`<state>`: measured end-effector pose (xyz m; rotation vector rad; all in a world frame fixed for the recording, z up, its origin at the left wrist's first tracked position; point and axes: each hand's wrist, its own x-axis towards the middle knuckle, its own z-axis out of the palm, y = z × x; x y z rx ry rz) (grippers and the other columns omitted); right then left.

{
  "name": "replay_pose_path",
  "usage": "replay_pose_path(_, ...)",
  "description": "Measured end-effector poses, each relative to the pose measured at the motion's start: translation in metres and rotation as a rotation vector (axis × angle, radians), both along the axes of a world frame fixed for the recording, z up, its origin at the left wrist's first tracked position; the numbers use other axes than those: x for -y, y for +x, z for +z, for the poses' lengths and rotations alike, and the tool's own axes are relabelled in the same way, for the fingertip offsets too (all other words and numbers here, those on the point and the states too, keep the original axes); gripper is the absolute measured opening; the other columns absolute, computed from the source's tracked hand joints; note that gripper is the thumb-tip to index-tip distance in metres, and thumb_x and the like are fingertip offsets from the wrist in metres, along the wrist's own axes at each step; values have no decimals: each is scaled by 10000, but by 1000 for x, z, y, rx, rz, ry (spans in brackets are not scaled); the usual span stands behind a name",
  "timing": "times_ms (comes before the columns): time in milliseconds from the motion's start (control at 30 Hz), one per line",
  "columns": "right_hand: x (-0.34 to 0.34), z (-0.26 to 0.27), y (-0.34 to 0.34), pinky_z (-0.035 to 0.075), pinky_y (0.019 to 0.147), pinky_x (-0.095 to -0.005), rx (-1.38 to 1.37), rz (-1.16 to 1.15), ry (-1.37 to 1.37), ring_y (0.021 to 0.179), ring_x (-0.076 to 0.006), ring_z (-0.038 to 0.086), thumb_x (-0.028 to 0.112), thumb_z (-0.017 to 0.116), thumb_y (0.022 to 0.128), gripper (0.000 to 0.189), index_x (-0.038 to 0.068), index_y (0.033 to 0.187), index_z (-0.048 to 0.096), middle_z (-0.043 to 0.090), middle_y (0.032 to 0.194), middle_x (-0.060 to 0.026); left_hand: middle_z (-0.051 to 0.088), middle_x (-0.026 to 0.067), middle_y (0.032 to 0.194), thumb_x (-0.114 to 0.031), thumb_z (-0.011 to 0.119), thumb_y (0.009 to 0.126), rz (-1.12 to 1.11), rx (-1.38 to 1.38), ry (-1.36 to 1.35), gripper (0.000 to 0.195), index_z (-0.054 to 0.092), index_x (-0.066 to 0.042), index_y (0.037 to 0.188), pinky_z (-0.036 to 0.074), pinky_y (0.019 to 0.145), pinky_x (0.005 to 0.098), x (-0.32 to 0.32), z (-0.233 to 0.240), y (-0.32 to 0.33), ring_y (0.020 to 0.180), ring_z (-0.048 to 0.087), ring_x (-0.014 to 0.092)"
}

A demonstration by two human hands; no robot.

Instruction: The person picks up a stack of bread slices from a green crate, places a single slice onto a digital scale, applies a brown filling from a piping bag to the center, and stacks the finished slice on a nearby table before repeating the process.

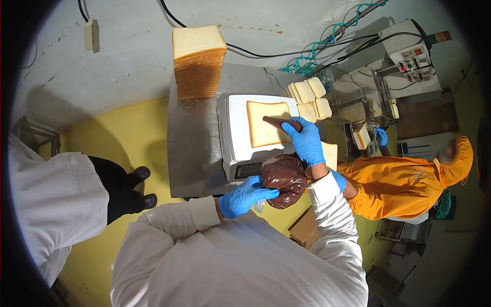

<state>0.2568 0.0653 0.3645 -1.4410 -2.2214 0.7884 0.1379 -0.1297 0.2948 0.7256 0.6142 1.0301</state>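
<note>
A square slice of bread [264, 132] lies on the white platform of a digital scale [238, 142]. Over its right part, my blue-gloved right hand [305, 142] is closed around the narrow end of a clear bag of dark brown filling [285, 182], whose tip points left above the slice. The bag's full, round body hangs beside the scale's near edge. My gloved left hand [243, 197] has its fingers against the left side of that body, near a loose tuft of plastic. Part of another bread slice [330, 153] shows right of my right hand.
A tall stack of sliced bread [199, 69] stands at the back left of the steel table [191, 153]. Crustless bread pieces [310, 98] lie in piles behind the scale. A person in orange [395, 186] works at the right; another in white [57, 195] stands left. A control-panel machine [414, 65] is back right.
</note>
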Motion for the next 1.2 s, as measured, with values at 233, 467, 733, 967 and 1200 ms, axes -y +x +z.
replay_pose_path(233, -1, 1, 3, 510, 751, -343, 21, -65, 52, 790, -242, 662, 270, 719, 840, 368, -42, 1028, 668, 698, 864, -188, 635, 73, 1108, -322, 624, 916, 24, 61, 65, 493, 545, -9, 1288, 481, 855, 293, -2, 7, 1, 1001, 568, 129)
replay_pose_path(467, 2, -3, 14, 494, 669, -310, -7, -125, 122, 669, -137, 586, 242, 728, 843, 293, -32, 940, 686, 694, 769, -123, 627, 64, 1163, -212, 633, 913, -1, 135, 19, 420, 563, -9, 1274, 423, 977, 317, -2, 14, 1, 1091, 550, 140)
replay_pose_path(733, 9, 0, 15, 490, 662, -301, -6, -115, 80, 662, -125, 572, 234, 726, 845, 287, -38, 927, 680, 689, 754, -110, 580, 73, 1241, -201, 617, 921, 6, 141, 69, 494, 469, -18, 1355, 418, 994, 330, 2, 15, 2, 1134, 529, 151)
replay_pose_path(967, 16, -3, 7, 500, 687, -299, -49, -51, 99, 695, -140, 612, 238, 733, 839, 294, -34, 941, 687, 703, 799, -123, 558, 70, 1270, -196, 615, 923, -2, 232, 28, 510, 444, -20, 1369, 412, 1004, 325, 8, 21, -2, 1153, 520, 152)
replay_pose_path(1200, 24, 9, -4, 507, 702, -304, 5, -72, 47, 707, -143, 623, 230, 751, 811, 295, -29, 937, 686, 706, 811, -130, 559, 69, 1267, -188, 607, 927, 19, 230, 45, 510, 432, -25, 1378, 412, 1009, 325, 10, 16, -2, 1164, 519, 155)
